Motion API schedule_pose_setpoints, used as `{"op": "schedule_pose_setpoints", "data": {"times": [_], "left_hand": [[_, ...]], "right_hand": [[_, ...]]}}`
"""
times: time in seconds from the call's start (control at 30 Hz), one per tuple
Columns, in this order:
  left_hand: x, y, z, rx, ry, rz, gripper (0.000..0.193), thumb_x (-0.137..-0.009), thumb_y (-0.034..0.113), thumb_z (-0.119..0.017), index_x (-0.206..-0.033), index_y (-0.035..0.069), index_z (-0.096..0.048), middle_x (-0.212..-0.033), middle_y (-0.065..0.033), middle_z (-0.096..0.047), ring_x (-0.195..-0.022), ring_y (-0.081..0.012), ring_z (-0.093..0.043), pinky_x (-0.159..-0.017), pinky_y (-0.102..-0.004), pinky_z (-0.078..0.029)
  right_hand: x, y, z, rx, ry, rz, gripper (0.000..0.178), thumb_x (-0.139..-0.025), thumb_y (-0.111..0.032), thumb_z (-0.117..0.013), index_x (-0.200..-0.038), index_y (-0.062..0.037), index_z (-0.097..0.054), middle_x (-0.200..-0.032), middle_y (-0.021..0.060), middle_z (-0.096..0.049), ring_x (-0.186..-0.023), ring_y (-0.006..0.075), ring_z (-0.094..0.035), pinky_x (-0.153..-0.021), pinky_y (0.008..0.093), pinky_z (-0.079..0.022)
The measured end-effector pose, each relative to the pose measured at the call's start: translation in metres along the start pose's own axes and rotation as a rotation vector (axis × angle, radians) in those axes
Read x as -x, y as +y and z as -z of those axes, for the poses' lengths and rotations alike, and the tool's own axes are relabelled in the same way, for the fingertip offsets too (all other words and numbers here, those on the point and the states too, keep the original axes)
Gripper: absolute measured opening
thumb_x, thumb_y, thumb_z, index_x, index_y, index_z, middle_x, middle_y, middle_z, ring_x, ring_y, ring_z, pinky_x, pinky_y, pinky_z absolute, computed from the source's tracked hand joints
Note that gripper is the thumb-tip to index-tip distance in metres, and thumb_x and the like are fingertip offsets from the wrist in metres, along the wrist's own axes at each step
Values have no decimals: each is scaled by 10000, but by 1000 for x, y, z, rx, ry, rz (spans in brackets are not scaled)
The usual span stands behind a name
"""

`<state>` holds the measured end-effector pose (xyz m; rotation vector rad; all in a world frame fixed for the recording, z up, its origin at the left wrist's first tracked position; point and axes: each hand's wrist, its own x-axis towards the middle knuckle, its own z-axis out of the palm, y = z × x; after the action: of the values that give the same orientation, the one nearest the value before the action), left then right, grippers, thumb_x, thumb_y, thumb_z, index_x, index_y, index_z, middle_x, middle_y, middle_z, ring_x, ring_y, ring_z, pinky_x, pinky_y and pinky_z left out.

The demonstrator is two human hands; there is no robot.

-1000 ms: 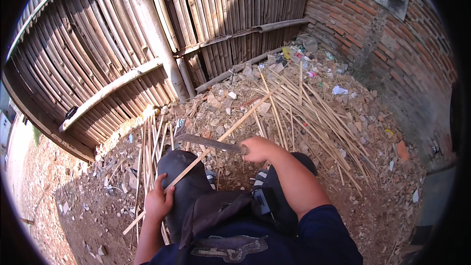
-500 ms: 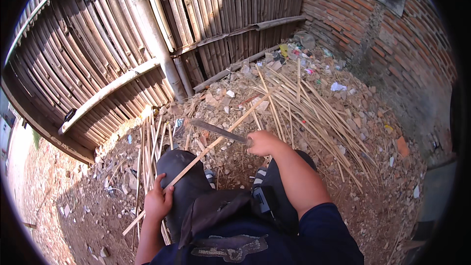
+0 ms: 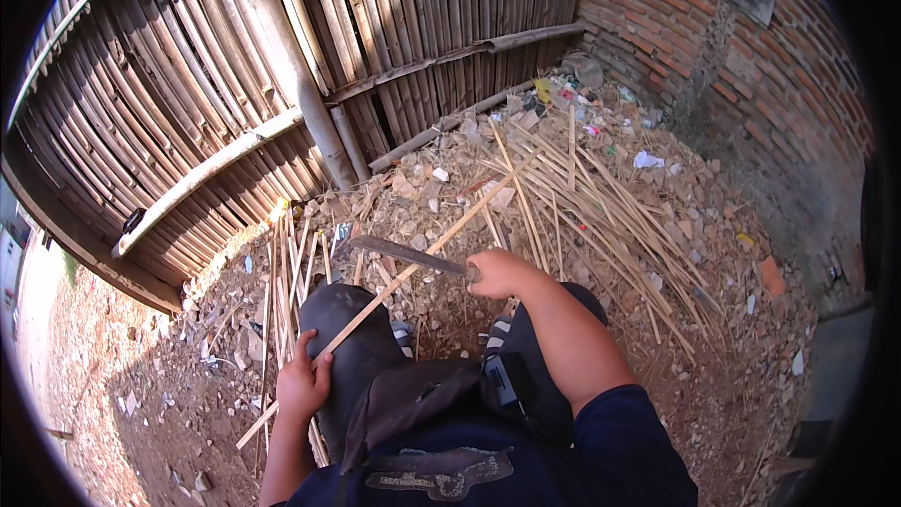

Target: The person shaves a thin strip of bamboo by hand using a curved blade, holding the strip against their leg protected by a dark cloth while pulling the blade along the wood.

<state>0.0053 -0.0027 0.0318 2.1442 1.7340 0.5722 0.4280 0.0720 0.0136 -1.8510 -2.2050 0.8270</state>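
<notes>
Fingers of right hand [image 3: 502, 272] wrapped round knife [image 3: 404, 253] handle; left hand [image 3: 302, 385] pinning long bamboo strip [image 3: 394, 284] on knee [image 3: 343, 319]. Biggest risk: blade skidding down strip toward knee, left fingers. Lesser: strip splitting crooked, splinters.

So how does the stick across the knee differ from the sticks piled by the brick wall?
The held stick is a single one, raised off the ground across the dark knee, pinned by the left hand; the pile of sticks lies loose on the rubble, crossing at many angles. The held stick meets the knife gripped in the right hand; the pile is untouched. Both are thin, pale and straw-coloured.
</notes>
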Motion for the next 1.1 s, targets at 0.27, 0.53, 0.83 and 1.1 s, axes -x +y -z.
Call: {"op": "schedule_pose_setpoints", "data": {"times": [0.27,0.53,0.83,1.1], "left_hand": [[0,-1,-1,3,-2,0,508,-972,281,-637,-1417,85,-489,-569,-121,-559,-526,-340,-588,-545,-464,-439],[-1,-3,-1,13,0,-7,511,-969,284,-637,-1419,88,-491,-584,-136,-571,-552,-360,-603,-564,-474,-452],[-1,-6,-3,8,14,-7,512,-959,307,-655,-1406,111,-500,-583,-126,-588,-546,-367,-623,-540,-486,-464],[-2,-5,-4,31,9,15,508,-955,304,-658,-1394,103,-502,-553,-116,-573,-534,-357,-617,-535,-479,-455]], "right_hand": [[2,-2,2,19,2,-4,487,-788,-342,-773,-1149,-26,-688,-1017,239,-708,-999,415,-673,-870,480,-533],[4,-3,1,5,15,-50,491,-784,-306,-764,-1209,-72,-688,-1083,213,-716,-1047,386,-681,-899,464,-549],[5,-6,6,16,-33,-21,541,-812,-350,-769,-1231,-24,-667,-1027,232,-717,-1010,406,-681,-898,461,-541],[7,-5,6,23,-4,-5,525,-812,-352,-773,-1218,-34,-674,-1059,237,-711,-1029,406,-677,-908,457,-539]]}}
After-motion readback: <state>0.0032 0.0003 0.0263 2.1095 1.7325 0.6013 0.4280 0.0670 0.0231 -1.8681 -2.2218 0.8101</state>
